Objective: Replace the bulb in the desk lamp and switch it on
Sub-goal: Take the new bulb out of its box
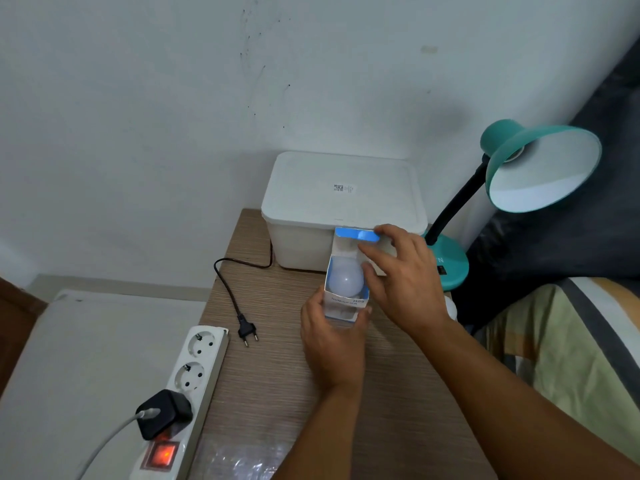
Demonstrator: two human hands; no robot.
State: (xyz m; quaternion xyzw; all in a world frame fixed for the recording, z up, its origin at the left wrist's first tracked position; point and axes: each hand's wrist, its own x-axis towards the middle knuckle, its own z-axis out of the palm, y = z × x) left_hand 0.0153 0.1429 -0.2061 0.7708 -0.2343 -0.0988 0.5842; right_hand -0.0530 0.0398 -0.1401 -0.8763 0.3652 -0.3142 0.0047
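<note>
The left hand [332, 344] is wrapped around the lower end of a small bulb box [346, 299], held just above the worktop [277, 375]. The right hand [405, 275], fingers loosely curled, pinches the open blue top flap. The white bulb [346, 277] sits inside the box. Print on the box is upside down and unreadable. The teal desk lamp [540, 168] stands far right, socket empty, its plug [247, 330] lying loose beside the power strip [194, 375].

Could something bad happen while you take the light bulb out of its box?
The bulb might slip out of the open box, held only at its bottom by the left hand, and break on the table. The power strip glows on, so plugging in the lamp's plug early could make its empty socket live.
</note>
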